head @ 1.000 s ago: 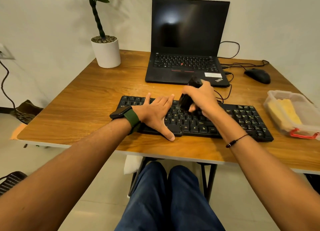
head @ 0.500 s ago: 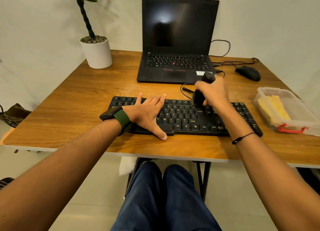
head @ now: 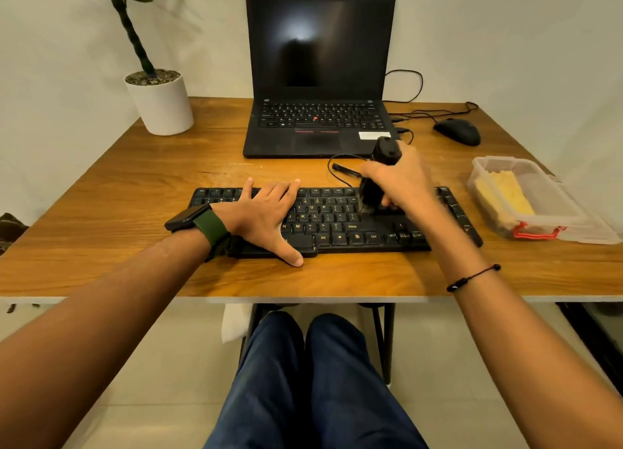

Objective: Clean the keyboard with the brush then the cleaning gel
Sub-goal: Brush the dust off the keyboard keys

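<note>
A black keyboard (head: 340, 227) lies across the front of the wooden table (head: 135, 192). My left hand (head: 266, 217) lies flat on its left half, fingers spread and straight, holding it down. My right hand (head: 401, 184) grips a black brush (head: 371, 192) upright, its bristles touching the keys right of centre. The brush's black top sticks out above my fist. Yellow cleaning gel (head: 505, 194) lies in a clear plastic box (head: 553, 209) at the right edge of the table.
An open black laptop (head: 318, 125) stands behind the keyboard, its screen dark. A black mouse (head: 457, 131) and cables lie at the back right. A white plant pot (head: 160, 103) stands at the back left. My knees are under the table's front edge.
My right hand has carried the brush rightwards along the keys, from the keyboard's middle to right of centre. My left hand has stayed flat on the left half.
</note>
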